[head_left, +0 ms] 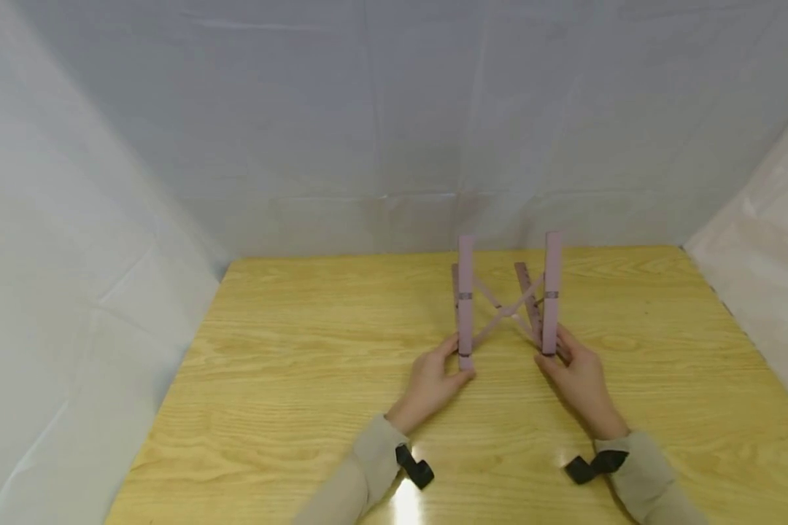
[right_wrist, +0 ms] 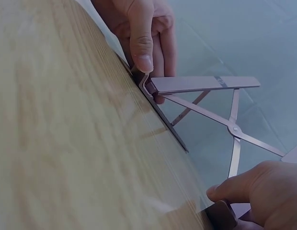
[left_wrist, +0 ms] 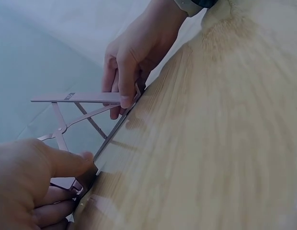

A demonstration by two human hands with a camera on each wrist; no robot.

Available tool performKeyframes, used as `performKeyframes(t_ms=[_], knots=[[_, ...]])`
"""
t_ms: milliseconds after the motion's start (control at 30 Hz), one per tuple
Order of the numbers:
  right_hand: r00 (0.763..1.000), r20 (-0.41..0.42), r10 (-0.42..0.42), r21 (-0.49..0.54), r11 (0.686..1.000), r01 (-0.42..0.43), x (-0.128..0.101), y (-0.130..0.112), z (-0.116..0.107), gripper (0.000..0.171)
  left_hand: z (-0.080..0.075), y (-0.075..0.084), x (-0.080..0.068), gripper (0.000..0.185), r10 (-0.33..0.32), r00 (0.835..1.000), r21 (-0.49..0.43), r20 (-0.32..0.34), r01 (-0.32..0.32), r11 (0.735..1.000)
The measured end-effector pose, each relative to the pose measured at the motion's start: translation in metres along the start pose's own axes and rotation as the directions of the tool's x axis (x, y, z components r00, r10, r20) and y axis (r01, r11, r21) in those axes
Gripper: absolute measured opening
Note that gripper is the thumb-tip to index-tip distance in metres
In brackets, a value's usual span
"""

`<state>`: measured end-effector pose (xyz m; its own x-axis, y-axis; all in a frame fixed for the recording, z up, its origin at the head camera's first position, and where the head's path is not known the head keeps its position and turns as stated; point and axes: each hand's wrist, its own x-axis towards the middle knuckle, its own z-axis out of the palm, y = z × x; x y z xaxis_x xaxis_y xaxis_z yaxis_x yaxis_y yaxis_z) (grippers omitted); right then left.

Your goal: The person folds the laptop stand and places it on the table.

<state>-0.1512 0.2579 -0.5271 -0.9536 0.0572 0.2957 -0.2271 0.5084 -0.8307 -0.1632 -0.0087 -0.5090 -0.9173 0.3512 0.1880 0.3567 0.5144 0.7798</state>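
A mauve folding laptop stand (head_left: 465,292) stands unfolded on the wooden table, its two side arms joined by an X-shaped brace (head_left: 507,311). My left hand (head_left: 431,383) grips the near end of the left arm, thumb in front and fingers around the outer side. At the near end of the right arm, my right hand (head_left: 579,379) pinches it between thumb and fingers. In the left wrist view the left thumb (left_wrist: 67,163) presses at the stand's lip. The right wrist view shows the right hand (right_wrist: 268,191) at the stand's other front corner; its lower fingers are partly hidden.
The light wooden table (head_left: 289,364) ends at a back edge just beyond the stand. A pale sheet (head_left: 368,131) hangs behind it, with more sheeting at the left and right. Black straps with small cameras (head_left: 416,467) sit on both wrists.
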Motion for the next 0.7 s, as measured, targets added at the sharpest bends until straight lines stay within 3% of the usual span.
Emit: performKeyframes(t_ms=[700], knots=[[0.999, 0.034, -0.034, 0.073, 0.997, 0.032, -0.001, -0.015, 0.025, 0.068, -0.028, -0.021, -0.016, 0.065, 0.000, 1.000, -0.019, -0.003, 0.000, 1.000]])
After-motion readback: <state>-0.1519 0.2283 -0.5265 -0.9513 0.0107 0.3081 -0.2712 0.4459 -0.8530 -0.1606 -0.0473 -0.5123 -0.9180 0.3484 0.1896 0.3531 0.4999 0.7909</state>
